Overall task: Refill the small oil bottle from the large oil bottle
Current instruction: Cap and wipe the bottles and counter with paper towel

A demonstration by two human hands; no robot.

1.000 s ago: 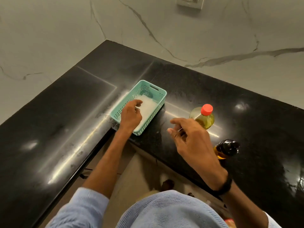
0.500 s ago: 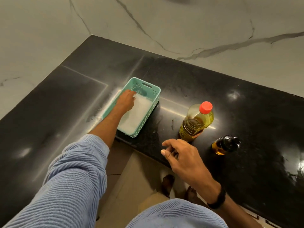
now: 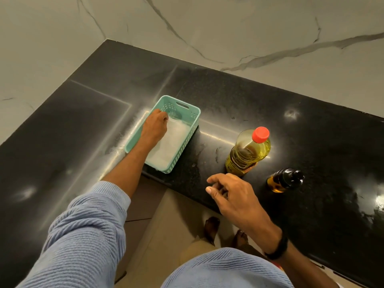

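Dark tabletop (image 3: 83,125) held large bottle (image 3: 247,154) and small bottle (image 3: 284,180) capped, side by side, likely staged for pouring; left hand (image 3: 154,127) reached into basket (image 3: 193,115), grip unclear; right hand (image 3: 232,194) hovered slack, empty.

Likely kitchen: granite counter (image 3: 270,104), oil bottle (image 3: 247,152)

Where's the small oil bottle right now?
Head view: the small oil bottle stands at right on the black counter, just right of the large oil bottle.

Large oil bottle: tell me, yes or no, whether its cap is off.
No, the red cap sits on the neck of the large oil bottle, which stands on the counter.
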